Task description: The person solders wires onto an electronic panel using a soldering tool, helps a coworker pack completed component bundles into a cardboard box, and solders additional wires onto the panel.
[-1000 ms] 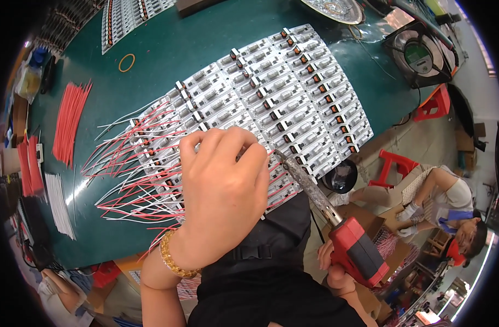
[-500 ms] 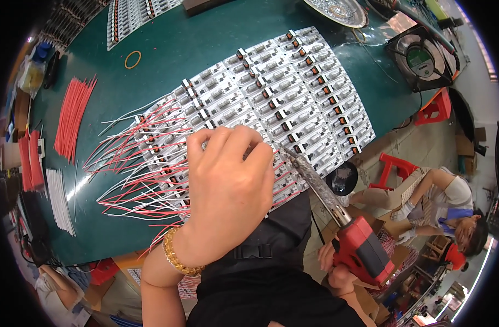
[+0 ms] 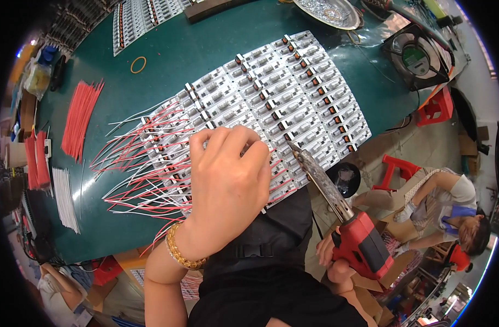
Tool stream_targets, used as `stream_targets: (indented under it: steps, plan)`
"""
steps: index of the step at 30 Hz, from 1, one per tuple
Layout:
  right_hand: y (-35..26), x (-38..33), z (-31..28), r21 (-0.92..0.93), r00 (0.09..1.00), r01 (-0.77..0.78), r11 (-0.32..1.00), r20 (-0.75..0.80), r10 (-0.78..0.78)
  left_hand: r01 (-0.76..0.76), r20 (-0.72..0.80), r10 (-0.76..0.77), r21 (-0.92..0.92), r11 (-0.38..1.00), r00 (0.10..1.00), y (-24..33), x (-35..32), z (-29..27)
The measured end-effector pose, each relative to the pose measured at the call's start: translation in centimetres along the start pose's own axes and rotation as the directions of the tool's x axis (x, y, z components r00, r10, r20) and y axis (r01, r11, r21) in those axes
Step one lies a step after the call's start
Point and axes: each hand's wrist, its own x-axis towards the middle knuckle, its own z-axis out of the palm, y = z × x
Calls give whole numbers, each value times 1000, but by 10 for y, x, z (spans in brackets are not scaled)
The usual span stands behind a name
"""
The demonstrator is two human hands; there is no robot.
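A wide panel of small white circuit boards [image 3: 285,90] lies across the table, each board bearing dark and orange parts. Over its near middle, my left hand [image 3: 231,174] has its fingers curled down and pressed together; what they pinch is hidden beneath them. Red and white wires [image 3: 137,188] fan out leftward from the panel's left side, and short red wires also show just right of that hand. My right hand [image 3: 334,259] grips a red and black soldering gun [image 3: 364,245]. Its long, crusted metal tip points up-left and reaches the boards beside my left fingers.
Bundles of red wires [image 3: 81,122] and white wires [image 3: 65,199] lie on the green table [image 3: 167,71] at left, with a rubber band [image 3: 138,65] beyond. A metal dish [image 3: 328,12] and a black fan [image 3: 418,59] stand far right. Another person [image 3: 451,212] sits at right near red stools.
The whole view has shifted slightly, moving the table and panel a little in the picture. Both hands keep almost the same pose; the soldering tip stays at the boards.
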Motion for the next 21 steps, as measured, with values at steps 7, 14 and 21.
stream_targets:
  steps: [7, 14, 21]
  plan:
    - [7, 15, -2, -3, 991, 115, 993, 62, -115, 25, 12, -26, 27, 999, 1000, 2, 0, 0]
    - [13, -1, 10, 631, 872, -333, 701, -77, 484, 1, 0, -1, -22, 1000, 1000, 0, 0, 1]
    - [-18, 15, 6, 212, 996, 56, 976, -85, -38, -2, 3, 2, -12, 1000, 1000, -1, -3, 4]
